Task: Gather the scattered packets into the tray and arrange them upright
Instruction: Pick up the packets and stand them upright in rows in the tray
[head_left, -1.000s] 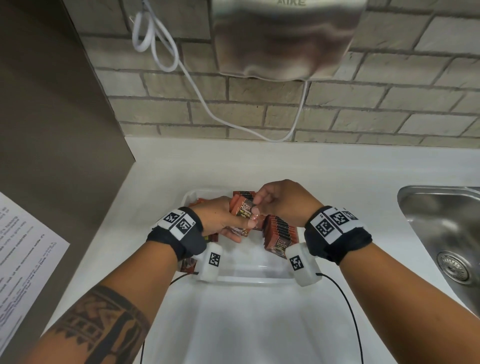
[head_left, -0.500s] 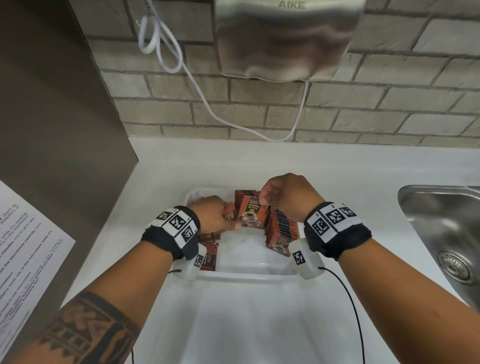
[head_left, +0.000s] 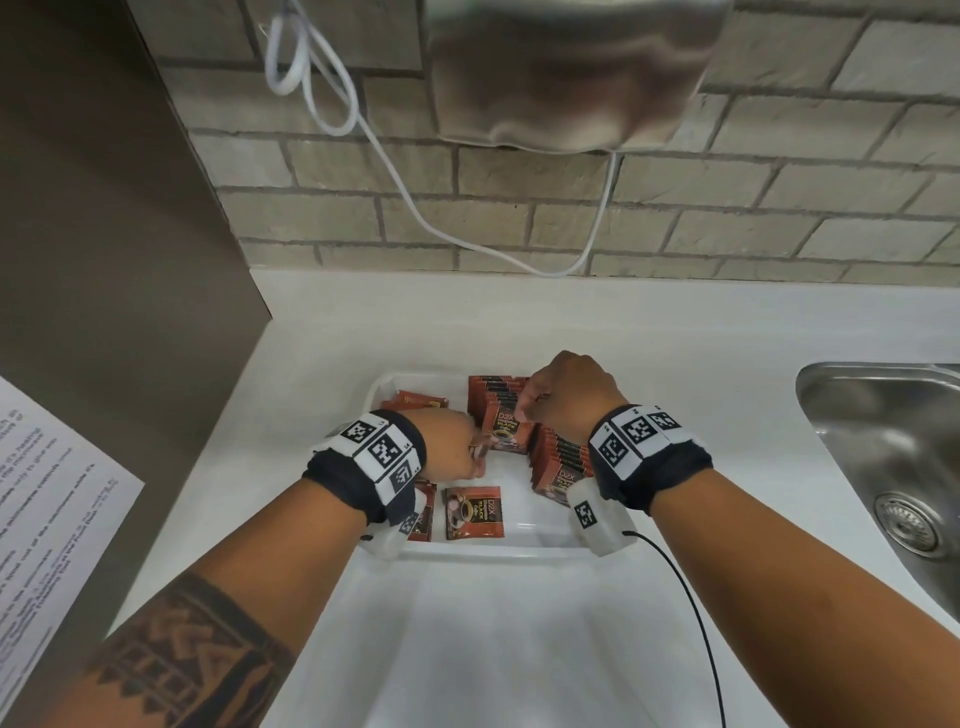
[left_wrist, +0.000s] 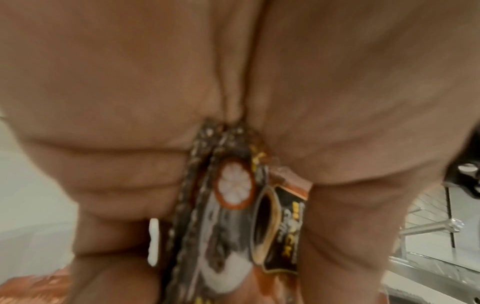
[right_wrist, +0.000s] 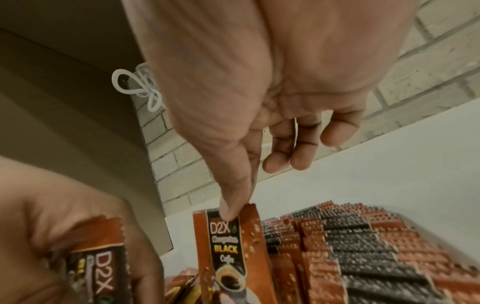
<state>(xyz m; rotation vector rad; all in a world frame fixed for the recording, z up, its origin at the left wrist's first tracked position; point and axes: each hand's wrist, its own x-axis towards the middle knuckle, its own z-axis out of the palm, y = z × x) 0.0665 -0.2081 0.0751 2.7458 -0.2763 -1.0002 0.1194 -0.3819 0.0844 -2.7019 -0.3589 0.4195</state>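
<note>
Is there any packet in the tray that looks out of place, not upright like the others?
Yes. One packet lies flat, face up, at the tray's near edge, and more lie flat in the far left corner. The rows on the right stand upright, so these flat ones look unsorted.

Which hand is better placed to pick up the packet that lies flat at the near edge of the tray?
Left, probably. The left hand is nearer the flat packet, though it grips a few packets; the right hand pinches the front upright packet.

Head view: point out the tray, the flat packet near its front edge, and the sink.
tray (head_left: 498, 552), head view, front rim.
flat packet (head_left: 474, 512), head view, printed face.
sink (head_left: 883, 441), head view, steel basin.
</note>
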